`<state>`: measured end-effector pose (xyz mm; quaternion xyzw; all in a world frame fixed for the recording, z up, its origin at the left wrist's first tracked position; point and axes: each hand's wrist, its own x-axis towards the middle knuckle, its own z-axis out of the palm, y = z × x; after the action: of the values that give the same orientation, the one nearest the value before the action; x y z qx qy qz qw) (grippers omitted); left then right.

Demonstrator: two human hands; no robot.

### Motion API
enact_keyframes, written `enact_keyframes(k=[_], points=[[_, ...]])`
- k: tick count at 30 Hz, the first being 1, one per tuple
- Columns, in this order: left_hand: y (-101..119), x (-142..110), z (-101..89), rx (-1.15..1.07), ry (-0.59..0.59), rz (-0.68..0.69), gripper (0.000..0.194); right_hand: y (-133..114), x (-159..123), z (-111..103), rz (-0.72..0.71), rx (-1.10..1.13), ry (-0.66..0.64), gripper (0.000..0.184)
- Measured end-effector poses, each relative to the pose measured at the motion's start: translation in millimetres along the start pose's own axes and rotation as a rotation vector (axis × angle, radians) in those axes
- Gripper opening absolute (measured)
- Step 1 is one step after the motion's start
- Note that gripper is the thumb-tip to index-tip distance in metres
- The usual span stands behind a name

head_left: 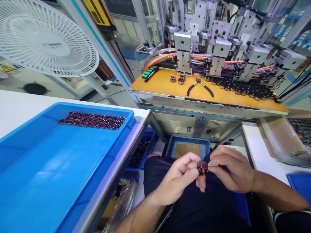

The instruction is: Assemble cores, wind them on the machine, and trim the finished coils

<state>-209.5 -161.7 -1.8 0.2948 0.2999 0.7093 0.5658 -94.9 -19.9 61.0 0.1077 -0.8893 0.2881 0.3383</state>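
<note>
Over my lap, my left hand [183,173] is closed round a small round motor stator [202,168] with a dark top and red windings, gripping it between thumb and fingers. My right hand [230,168] is closed too, its thumb and forefinger pinched at the stator's right edge. Whether those fingertips also hold a thin wire is too small to tell. To the left, a large blue tray [97,149] on the white table holds tight rows of similar stators [93,121] along its far side.
Ahead, a machine's yellow bench [160,85] carries pliers [200,87], a marker [151,74], a few loose stators [181,81] and rows of dark parts [243,88]. A white fan [46,42] stands at left. Below is a blue bin [171,142]; at right, a cardboard box [277,139].
</note>
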Motion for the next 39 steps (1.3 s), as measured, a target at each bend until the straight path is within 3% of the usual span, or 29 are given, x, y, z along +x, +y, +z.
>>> enact_keyframes(k=[6, 12, 14, 19, 21, 26, 33, 36, 39], points=[[-0.4, 0.4, 1.4, 0.076, 0.12, 0.232, 0.014, -1.3, -2.9, 5.5, 0.177, -0.046, 0.08, 0.012], [0.1, 4.4, 5.1, 0.02, 0.16, 0.361, 0.029, -1.9, -3.9, 9.7, 0.166, 0.0, 0.181, 0.011], [0.2, 6.6, 5.2, -0.002, 0.178, 0.31, 0.034, -1.1, -4.6, 9.7, 0.118, 0.026, 0.182, 0.01], [-0.6, 8.5, 3.1, 0.019, 0.061, -0.077, 0.048, 2.0, -7.8, 7.6, 0.062, 0.086, 0.099, 0.012], [-1.7, 6.6, 1.5, 0.034, 0.043, -0.087, 0.041, 2.8, -8.8, 6.7, 0.058, 0.077, 0.101, 0.011], [-3.3, 1.5, 1.2, 0.15, 0.125, 0.084, 0.019, 3.2, -9.1, 7.2, 0.08, 0.006, 0.143, 0.009], [-5.1, 3.1, 8.5, 0.289, 0.303, 0.403, 0.025, -1.9, -10.8, 17.4, 0.179, -0.003, 0.235, 0.01], [-6.5, 4.9, 8.2, 0.313, 0.362, 0.466, 0.024, -8.6, -12.4, 23.2, 0.289, 0.081, 0.288, 0.01], [-9.7, 5.5, 4.6, 0.316, 0.349, 0.497, 0.028, -14.2, -13.5, 28.0, 0.502, 0.3, 0.297, 0.012]])
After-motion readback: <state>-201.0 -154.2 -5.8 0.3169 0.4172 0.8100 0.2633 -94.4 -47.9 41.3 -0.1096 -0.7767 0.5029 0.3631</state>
